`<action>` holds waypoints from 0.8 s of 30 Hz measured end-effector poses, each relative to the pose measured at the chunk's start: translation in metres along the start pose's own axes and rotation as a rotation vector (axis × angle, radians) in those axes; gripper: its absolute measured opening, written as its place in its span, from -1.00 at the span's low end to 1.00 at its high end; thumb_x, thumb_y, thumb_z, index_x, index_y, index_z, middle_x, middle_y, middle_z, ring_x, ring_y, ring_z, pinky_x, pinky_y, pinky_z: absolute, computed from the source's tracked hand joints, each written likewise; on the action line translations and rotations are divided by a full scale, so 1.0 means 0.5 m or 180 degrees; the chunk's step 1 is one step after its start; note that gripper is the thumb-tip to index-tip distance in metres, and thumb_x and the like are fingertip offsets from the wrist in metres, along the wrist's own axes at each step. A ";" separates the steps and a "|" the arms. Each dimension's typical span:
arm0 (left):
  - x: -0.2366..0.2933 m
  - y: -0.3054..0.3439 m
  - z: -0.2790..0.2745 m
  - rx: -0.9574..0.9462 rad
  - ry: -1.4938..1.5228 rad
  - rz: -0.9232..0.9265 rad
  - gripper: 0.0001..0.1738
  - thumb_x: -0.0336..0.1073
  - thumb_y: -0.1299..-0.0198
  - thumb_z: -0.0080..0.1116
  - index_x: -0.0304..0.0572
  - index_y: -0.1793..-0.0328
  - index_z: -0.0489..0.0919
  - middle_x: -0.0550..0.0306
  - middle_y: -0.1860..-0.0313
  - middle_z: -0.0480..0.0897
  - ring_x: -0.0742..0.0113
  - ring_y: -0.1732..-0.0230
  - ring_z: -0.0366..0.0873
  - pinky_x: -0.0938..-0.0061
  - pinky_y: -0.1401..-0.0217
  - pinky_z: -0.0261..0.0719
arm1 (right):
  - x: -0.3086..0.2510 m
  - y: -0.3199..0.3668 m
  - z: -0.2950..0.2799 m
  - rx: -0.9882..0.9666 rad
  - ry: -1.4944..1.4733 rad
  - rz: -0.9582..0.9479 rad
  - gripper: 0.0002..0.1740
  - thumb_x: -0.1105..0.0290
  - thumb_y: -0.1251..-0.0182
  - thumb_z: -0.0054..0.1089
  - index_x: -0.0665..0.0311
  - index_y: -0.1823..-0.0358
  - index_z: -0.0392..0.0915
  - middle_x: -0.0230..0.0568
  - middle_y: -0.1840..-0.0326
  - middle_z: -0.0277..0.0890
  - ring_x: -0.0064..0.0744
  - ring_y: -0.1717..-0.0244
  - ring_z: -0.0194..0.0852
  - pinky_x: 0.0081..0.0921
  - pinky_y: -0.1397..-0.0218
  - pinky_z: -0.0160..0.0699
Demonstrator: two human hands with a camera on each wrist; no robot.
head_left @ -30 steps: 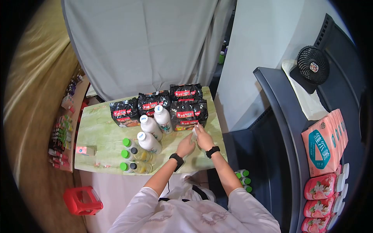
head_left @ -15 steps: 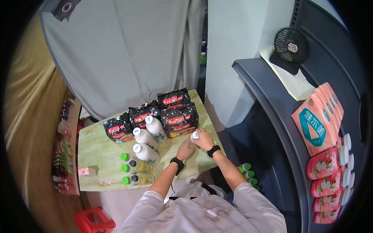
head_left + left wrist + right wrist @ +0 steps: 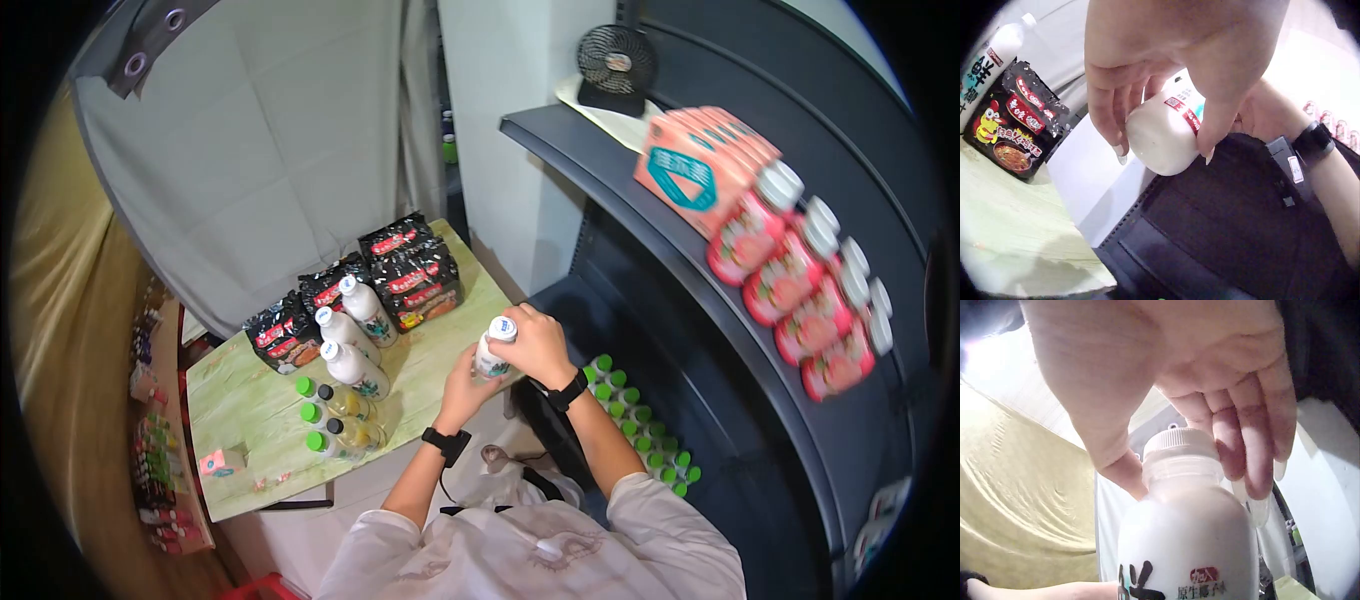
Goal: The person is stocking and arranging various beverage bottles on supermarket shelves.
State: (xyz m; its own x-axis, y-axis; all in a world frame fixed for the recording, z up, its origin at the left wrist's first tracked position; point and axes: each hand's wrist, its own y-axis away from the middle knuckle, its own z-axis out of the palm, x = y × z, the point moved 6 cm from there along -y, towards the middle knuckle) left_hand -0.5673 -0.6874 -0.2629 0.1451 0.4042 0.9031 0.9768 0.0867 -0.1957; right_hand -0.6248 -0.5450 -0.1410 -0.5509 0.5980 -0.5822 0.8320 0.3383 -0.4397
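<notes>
Both hands hold a white plastic drink bottle (image 3: 488,360) with a white cap, at the table's right edge. My left hand (image 3: 463,388) grips its lower body; in the left wrist view the thumb and fingers lie on either side of the bottle's base (image 3: 1161,147). Up at the neck, my right hand (image 3: 540,345) has its thumb on one side of the cap (image 3: 1179,439) and its fingers on the other. Three similar white bottles (image 3: 352,368) stand on the table to the left, before black instant noodle packs (image 3: 415,285).
Green-capped bottles (image 3: 316,441) and dark-capped yellow ones (image 3: 352,432) stand on the table (image 3: 250,400), near a small pink box (image 3: 220,462). To the right, a dark shelf (image 3: 585,160) bears a fan (image 3: 617,62), pink tissue packs (image 3: 690,175) and pink bottles (image 3: 785,285). More green-capped bottles (image 3: 640,430) stand below.
The head view has turned to the right. Both hands have brought the bottle up and rightward from beside the noodle packs to the table's edge.
</notes>
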 end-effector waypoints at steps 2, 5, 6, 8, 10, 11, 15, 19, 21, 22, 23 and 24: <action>0.033 0.054 0.018 -0.0162 0.0181 0.0005 -0.15 -0.40 -0.02 0.48 -0.28 -0.47 0.35 0.00 -0.17 0.62 0.28 -0.13 0.62 0.37 -0.17 0.59 | -0.032 0.072 -0.056 0.0088 -0.0008 0.0065 -0.55 0.11 -0.07 0.41 0.31 0.14 0.66 -0.04 0.20 0.62 0.06 0.23 0.68 -0.14 0.16 0.66; 0.096 0.169 0.052 -0.0545 0.0722 -0.0112 -0.17 -0.38 0.00 0.51 -0.33 -0.43 0.39 -0.01 -0.16 0.62 0.28 -0.10 0.64 0.38 -0.18 0.60 | -0.077 0.191 -0.124 0.0278 -0.0131 0.0224 -0.61 0.22 -0.18 0.39 0.36 0.08 0.64 -0.07 0.27 0.59 0.05 0.28 0.64 -0.21 0.19 0.62; 0.114 0.208 0.067 -0.0613 0.0864 -0.0107 -0.19 -0.35 0.02 0.54 -0.34 -0.39 0.42 -0.03 -0.16 0.62 0.26 -0.10 0.65 0.37 -0.17 0.61 | -0.089 0.236 -0.146 0.0209 -0.0239 0.0305 -0.61 0.28 -0.26 0.35 0.38 -0.03 0.63 -0.03 0.22 0.61 0.02 0.20 0.65 -0.26 0.13 0.61; 0.166 0.274 0.085 -0.0729 0.0958 0.0022 -0.22 -0.34 0.02 0.54 -0.36 -0.36 0.47 -0.03 -0.15 0.62 0.25 -0.12 0.65 0.35 -0.19 0.61 | -0.103 0.330 -0.182 0.0387 -0.0451 0.0325 -0.53 0.21 -0.28 0.33 0.38 -0.10 0.59 -0.01 0.18 0.60 0.04 0.16 0.65 -0.24 0.14 0.61; 0.202 0.336 0.111 -0.0965 0.1034 0.0088 -0.24 -0.37 0.01 0.51 -0.38 -0.37 0.46 -0.04 -0.15 0.62 0.27 -0.13 0.64 0.36 -0.22 0.59 | -0.117 0.420 -0.225 0.0242 -0.0494 0.0630 -0.37 0.20 -0.31 0.33 0.41 -0.32 0.46 0.06 0.02 0.62 -0.01 -0.01 0.66 -0.31 -0.03 0.61; 0.225 0.370 0.120 -0.1069 0.1045 0.0053 -0.23 -0.38 0.01 0.51 -0.39 -0.37 0.46 -0.03 -0.16 0.62 0.29 -0.14 0.63 0.37 -0.22 0.58 | -0.127 0.465 -0.249 0.0349 -0.0670 0.0678 -0.35 0.22 -0.31 0.34 0.41 -0.35 0.43 0.08 -0.04 0.61 -0.03 -0.06 0.65 -0.32 -0.10 0.59; 0.324 0.474 0.155 -0.1579 0.1448 -0.0145 -0.25 -0.44 0.00 0.50 -0.35 -0.37 0.47 0.06 -0.16 0.63 0.35 -0.12 0.62 0.39 -0.21 0.58 | -0.177 0.599 -0.335 0.0413 -0.1229 0.0933 -0.25 0.30 -0.30 0.37 0.44 -0.46 0.30 0.17 -0.35 0.47 -0.12 -0.32 0.53 -0.35 -0.35 0.45; 0.393 0.533 0.179 -0.1673 0.1680 0.0119 -0.31 -0.51 -0.03 0.46 -0.33 -0.35 0.48 0.14 -0.13 0.64 0.42 -0.10 0.60 0.43 -0.18 0.57 | -0.225 0.686 -0.390 0.0455 -0.1089 0.0845 -0.20 0.32 -0.30 0.37 0.40 -0.51 0.23 0.15 -0.44 0.36 -0.08 -0.41 0.42 -0.34 -0.40 0.37; 0.429 0.552 0.187 -0.1729 0.1707 0.0210 -0.31 -0.53 -0.04 0.45 -0.33 -0.35 0.48 0.15 -0.13 0.64 0.42 -0.10 0.60 0.44 -0.16 0.57 | -0.237 0.718 -0.415 0.0543 -0.1132 0.0829 -0.17 0.32 -0.30 0.37 0.38 -0.54 0.20 0.13 -0.45 0.35 -0.06 -0.43 0.39 -0.33 -0.42 0.35; 0.453 0.560 0.190 -0.1774 0.1730 0.0264 -0.32 -0.54 -0.04 0.44 -0.34 -0.35 0.48 0.16 -0.12 0.63 0.42 -0.11 0.59 0.44 -0.16 0.56 | -0.241 0.734 -0.429 0.0578 -0.1188 0.0837 -0.14 0.35 -0.29 0.37 0.34 -0.57 0.16 0.11 -0.45 0.34 -0.07 -0.42 0.38 -0.32 -0.43 0.33; 0.477 0.569 0.194 -0.1825 0.1755 0.0324 -0.32 -0.54 -0.04 0.44 -0.34 -0.35 0.48 0.16 -0.12 0.63 0.42 -0.12 0.59 0.45 -0.16 0.56 | -0.249 0.748 -0.449 0.0630 -0.1167 0.0830 -0.14 0.35 -0.28 0.37 0.32 -0.57 0.16 0.10 -0.43 0.36 -0.08 -0.40 0.39 -0.31 -0.42 0.34; 0.501 0.577 0.203 -0.1884 0.1779 0.0375 -0.32 -0.54 -0.04 0.44 -0.35 -0.35 0.49 0.15 -0.12 0.61 0.40 -0.12 0.59 0.44 -0.16 0.56 | -0.260 0.762 -0.475 0.0690 -0.1139 0.0826 -0.13 0.36 -0.28 0.38 0.31 -0.58 0.15 0.09 -0.41 0.37 -0.08 -0.38 0.41 -0.31 -0.41 0.35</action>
State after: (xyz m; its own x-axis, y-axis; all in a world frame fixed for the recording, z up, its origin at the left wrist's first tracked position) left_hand -0.2650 -0.4685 -0.1322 0.1563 -0.1459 0.9769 0.8489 -0.4857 -0.2084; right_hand -0.2204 -0.3213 -0.0707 -0.3470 0.3424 -0.8731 0.9328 0.0296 -0.3591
